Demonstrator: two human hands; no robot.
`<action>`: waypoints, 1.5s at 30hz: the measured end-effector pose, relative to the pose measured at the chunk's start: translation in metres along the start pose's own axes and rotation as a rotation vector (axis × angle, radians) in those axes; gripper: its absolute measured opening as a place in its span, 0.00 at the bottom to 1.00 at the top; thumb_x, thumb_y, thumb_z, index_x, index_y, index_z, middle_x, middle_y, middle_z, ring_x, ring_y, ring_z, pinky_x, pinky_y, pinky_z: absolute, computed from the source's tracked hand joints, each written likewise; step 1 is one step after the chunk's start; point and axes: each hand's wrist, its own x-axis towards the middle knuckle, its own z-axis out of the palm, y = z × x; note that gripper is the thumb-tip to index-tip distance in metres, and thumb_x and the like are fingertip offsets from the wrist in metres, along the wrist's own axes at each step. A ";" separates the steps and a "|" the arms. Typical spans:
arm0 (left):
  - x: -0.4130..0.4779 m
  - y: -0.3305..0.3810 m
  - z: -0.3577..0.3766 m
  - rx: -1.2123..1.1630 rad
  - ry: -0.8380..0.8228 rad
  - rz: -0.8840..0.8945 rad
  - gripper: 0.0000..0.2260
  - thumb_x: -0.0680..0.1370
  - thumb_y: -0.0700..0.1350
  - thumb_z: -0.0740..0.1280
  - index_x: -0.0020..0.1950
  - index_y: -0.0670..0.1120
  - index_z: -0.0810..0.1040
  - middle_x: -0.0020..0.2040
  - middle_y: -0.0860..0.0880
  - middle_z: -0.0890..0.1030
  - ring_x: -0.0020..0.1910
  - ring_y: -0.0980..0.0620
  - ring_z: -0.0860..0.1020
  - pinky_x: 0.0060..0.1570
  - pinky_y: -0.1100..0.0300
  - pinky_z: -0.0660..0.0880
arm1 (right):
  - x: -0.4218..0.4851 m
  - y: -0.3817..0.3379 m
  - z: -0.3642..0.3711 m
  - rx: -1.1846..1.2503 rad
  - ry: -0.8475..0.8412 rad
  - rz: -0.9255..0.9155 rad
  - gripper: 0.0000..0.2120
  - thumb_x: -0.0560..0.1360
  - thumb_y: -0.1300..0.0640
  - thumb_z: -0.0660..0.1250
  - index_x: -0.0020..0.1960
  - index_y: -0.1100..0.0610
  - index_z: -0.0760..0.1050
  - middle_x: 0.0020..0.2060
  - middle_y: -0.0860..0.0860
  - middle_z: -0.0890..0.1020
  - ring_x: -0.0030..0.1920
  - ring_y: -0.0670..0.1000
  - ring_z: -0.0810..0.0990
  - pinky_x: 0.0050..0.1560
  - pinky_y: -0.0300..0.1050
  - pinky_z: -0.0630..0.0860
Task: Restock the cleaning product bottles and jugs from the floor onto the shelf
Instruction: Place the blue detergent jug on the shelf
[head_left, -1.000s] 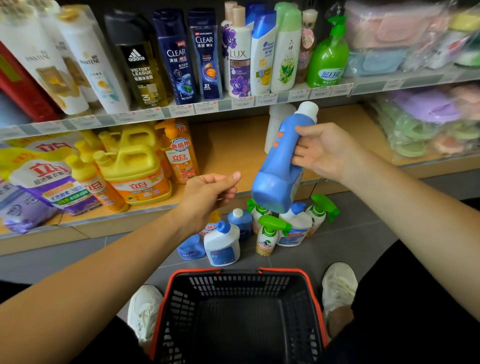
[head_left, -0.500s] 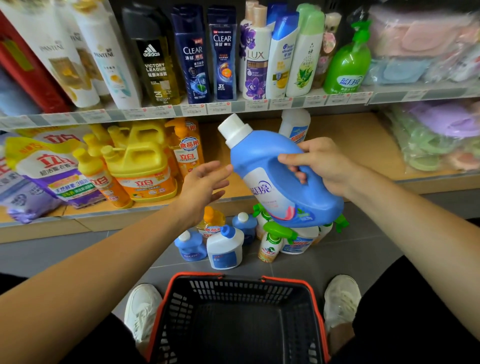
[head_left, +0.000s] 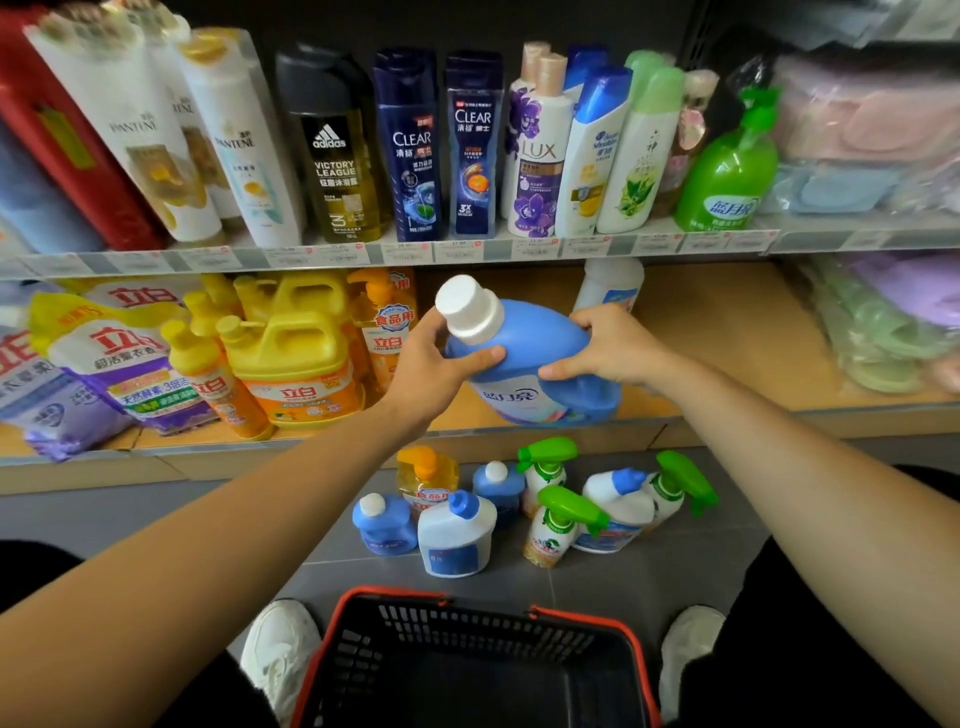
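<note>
Left hand (head_left: 431, 364) grips blue jug (head_left: 524, 343) just below its white cap; right hand (head_left: 608, 348) curls round its body. Jug tilted, held over wooden lower shelf (head_left: 727, 332), right of yellow jugs (head_left: 296, 358). Small bottles (head_left: 457, 540) clustered on grey tiled floor (head_left: 675, 561), beyond red-rimmed basket (head_left: 582, 616).

Blue jug (head_left: 524, 353), white cap (head_left: 467, 309); yellow jugs (head_left: 296, 353); green-topped sprayers (head_left: 566, 506); red-rimmed black basket (head_left: 587, 621)
</note>
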 end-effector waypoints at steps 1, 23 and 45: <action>0.005 -0.003 0.000 0.052 0.013 0.046 0.23 0.74 0.43 0.77 0.67 0.45 0.75 0.60 0.51 0.81 0.58 0.57 0.79 0.55 0.53 0.80 | 0.007 0.004 0.005 -0.009 0.005 0.004 0.24 0.61 0.50 0.83 0.47 0.65 0.79 0.45 0.62 0.83 0.48 0.61 0.81 0.45 0.51 0.76; 0.028 -0.094 0.021 0.670 0.170 0.072 0.52 0.67 0.51 0.82 0.82 0.55 0.53 0.81 0.49 0.56 0.74 0.44 0.67 0.54 0.48 0.80 | 0.060 0.116 0.054 0.120 0.176 0.240 0.33 0.67 0.48 0.81 0.68 0.58 0.76 0.60 0.55 0.82 0.60 0.54 0.80 0.61 0.52 0.76; 0.122 -0.130 0.050 0.733 0.392 0.125 0.51 0.66 0.56 0.81 0.80 0.60 0.52 0.79 0.53 0.59 0.73 0.47 0.70 0.51 0.51 0.78 | 0.155 0.213 0.011 0.627 0.400 0.300 0.27 0.62 0.61 0.82 0.56 0.47 0.75 0.46 0.40 0.84 0.45 0.36 0.83 0.42 0.38 0.76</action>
